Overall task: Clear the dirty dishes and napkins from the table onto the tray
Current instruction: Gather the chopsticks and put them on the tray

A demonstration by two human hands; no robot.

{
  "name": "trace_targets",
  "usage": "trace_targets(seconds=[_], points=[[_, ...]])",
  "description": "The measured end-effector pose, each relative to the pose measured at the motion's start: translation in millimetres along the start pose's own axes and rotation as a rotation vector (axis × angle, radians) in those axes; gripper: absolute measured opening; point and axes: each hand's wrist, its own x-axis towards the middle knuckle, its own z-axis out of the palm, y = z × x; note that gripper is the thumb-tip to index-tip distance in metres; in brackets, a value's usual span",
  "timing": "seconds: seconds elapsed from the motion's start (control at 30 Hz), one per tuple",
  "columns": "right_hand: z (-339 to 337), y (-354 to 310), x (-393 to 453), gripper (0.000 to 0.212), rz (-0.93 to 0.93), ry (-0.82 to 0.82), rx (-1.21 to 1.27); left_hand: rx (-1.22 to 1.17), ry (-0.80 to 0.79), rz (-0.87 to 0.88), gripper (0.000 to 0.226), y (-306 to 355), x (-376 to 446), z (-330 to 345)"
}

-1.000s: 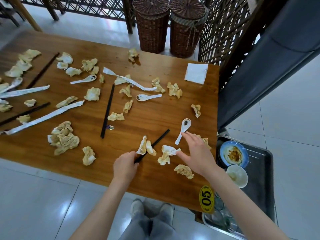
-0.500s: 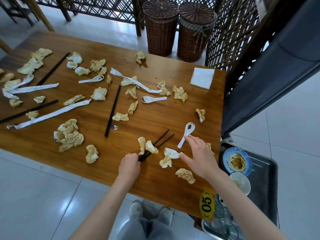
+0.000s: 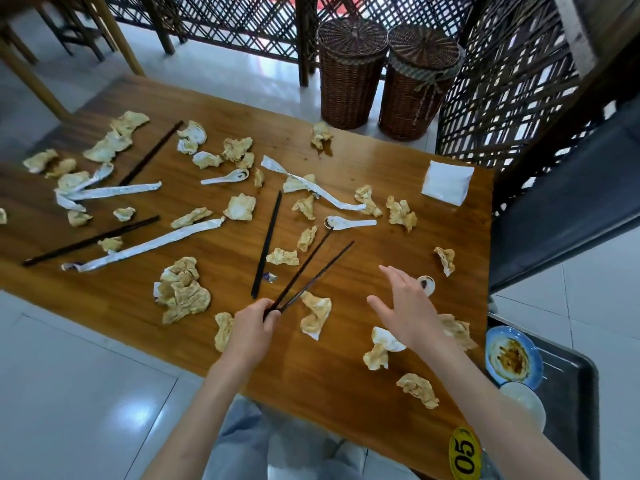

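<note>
Chopsticks first: the left hand [image 3: 251, 329] has its grip clenched round the near ends of one dark pair [image 3: 311, 271], which fans out over the tabletop [image 3: 346, 393] with the tips raised toward the far spoon. Half a second ago that pair lay flat beside the crumpled napkins; now it is up off the wood. Three more sets lie on the tabletop: one [image 3: 266, 249] just left of the held pair, one [image 3: 91, 241] at the left edge, one [image 3: 152, 152] further back.

Spoons I count three, all white: one [image 3: 349, 223] by the raised tips, one [image 3: 227, 177] further left, one [image 3: 426, 285] half hidden behind the right hand [image 3: 407, 308]. That hand was touching the spoon's handle before; now it hovers above with fingers spread, grasping nothing.

Crumpled napkins number well over twenty (too many, too bunched for an exact count), with the biggest heap [image 3: 183, 289] near the left front. A clean folded white napkin [image 3: 446, 181] sits at the far right corner.

The tray [image 3: 571, 410] stands below the tabletop's right end, holding a blue-rimmed dish [image 3: 512, 356] smeared with sauce and a white bowl [image 3: 524, 405].
</note>
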Motion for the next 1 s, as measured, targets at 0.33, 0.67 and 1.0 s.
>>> trace_targets(seconds=[0.33, 0.67, 1.0], points=[[55, -100, 53, 0.060, 0.109, 0.050, 0.022, 0.050, -0.009, 0.065, 0.029, -46, 85, -104], [105, -159, 116, 0.051, 0.186, -0.027, 0.046, -0.054, 0.016, -0.010, 0.030, -92, 144, -151], [130, -187, 177, 0.029, 0.202, -0.033, -0.051, -0.043, 0.098, 0.000, 0.027, -130, 180, -174]])
